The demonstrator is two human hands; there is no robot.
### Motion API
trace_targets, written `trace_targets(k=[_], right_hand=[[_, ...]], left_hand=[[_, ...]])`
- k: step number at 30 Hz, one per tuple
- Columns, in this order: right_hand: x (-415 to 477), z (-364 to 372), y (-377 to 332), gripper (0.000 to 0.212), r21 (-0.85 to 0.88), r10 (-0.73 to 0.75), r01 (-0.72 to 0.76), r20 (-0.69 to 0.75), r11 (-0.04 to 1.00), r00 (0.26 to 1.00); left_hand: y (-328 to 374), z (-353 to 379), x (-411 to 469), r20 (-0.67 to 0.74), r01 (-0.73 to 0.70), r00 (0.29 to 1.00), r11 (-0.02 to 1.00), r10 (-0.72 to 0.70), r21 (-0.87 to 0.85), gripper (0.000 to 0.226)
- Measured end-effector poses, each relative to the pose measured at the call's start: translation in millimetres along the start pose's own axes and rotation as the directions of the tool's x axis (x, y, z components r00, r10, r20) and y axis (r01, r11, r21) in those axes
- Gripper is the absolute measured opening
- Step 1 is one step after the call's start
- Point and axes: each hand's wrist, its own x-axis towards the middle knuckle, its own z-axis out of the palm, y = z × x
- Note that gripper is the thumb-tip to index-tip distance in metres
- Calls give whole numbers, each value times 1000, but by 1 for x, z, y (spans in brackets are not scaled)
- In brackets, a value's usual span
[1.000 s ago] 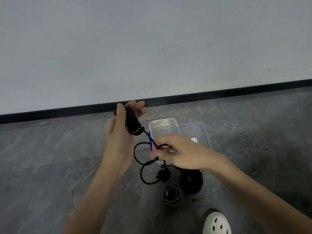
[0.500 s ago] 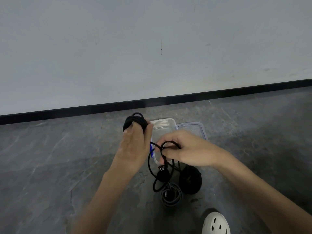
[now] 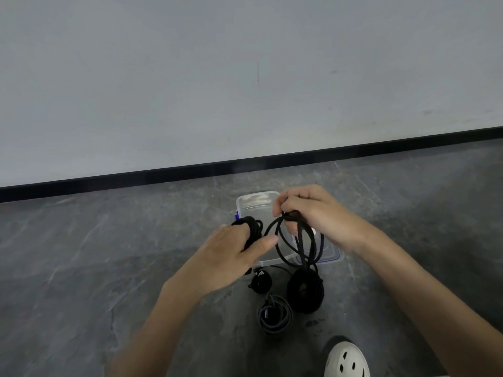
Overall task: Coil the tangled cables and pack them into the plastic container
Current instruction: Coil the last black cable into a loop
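- The grey, stone-patterned floor (image 3: 81, 268) is the work surface, so everything lies low and close in front of the person.
- The clear, rectangular plastic container (image 3: 255, 195) sits open just beyond the hands, with its clear lid (image 3: 333, 257) flat beside it, probably set aside so finished coils can drop straight in.
- The left hand (image 3: 231, 254) acts as a spool: its fingers are pushed through the wound turns of the thin black cable (image 3: 253, 228) and grip them, with the thumb out.
- The right hand (image 3: 313, 213) is closed, pinching several slack loops of the same cable above the container. This looks like feeding the next turn across (the loops hang down toward the floor).
- The thick black coil (image 3: 304, 291), grey coil (image 3: 275, 315) and small black coil (image 3: 261, 281) lie just short of the container, already wound but not yet packed, presumably waiting to go in together.
- The white perforated shoe (image 3: 347, 360) sits near them.
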Motion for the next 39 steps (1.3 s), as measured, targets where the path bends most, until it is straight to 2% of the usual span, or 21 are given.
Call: trace_targets(k=[3,6,8,10,12,16,17,18,20,23,24,26,28,31,35,37,39], right_hand=[[0,-3,2,20,-60,14,-13,16,998,1000],[0,-9,3,15,-114,-9,11,22,993,1000],[-2,-12,4,15,-181,-23,34,62,983,998],[-3,-10,9,15,-306,-22,50,92,951,995],[-1,0,16,15,-462,-29,74,105,884,994],[-1,35,24,17,-605,-39,198,266,771,963],[-2,43,25,17,-604,-50,238,312,761,949],[-3,49,24,17,-592,-68,276,348,757,935],[-6,52,18,16,-551,-104,308,370,775,923],[-9,42,9,15,-456,-109,251,315,854,943],[-10,39,7,15,-429,-106,230,294,873,950],[-13,34,6,15,-420,-108,212,257,883,960],[-14,30,6,15,-440,-110,203,227,875,968],[-14,22,5,14,-432,-96,171,189,886,977],[-13,21,4,16,-338,-42,94,156,936,987],[-12,20,2,20,-260,9,21,116,965,993],[-11,16,0,23,-196,37,-20,83,980,996]], left_hand=[[-4,-2,4,-1,52,999,969,-54,-243,46],[-7,-5,7,-75,77,990,914,-116,-398,38],[-4,-5,8,-184,77,960,826,-214,-559,34],[-2,-8,10,-264,8,906,638,-331,-770,32],[0,-14,11,-245,-102,910,393,-333,-914,27],[5,-21,9,-178,-189,947,-14,-267,-982,22],[4,-22,9,-189,-219,944,-84,-270,-972,24],[3,-23,10,-213,-251,934,-105,-286,-962,25],[-2,-24,9,-293,-300,898,31,-328,-954,27],[-5,-20,9,-418,-332,862,305,-286,-893,27],[-5,-18,10,-447,-315,858,427,-255,-848,27],[-3,-12,11,-487,-226,854,712,-183,-665,29],[-2,-6,11,-481,-141,871,891,-95,-431,27],[-4,-2,10,-405,-60,914,981,-20,-184,25],[-5,-2,8,-273,-22,962,998,7,-53,26],[-6,-1,5,-208,5,978,1000,-10,-25,38],[-6,-3,3,-119,40,991,993,-54,-115,60]])
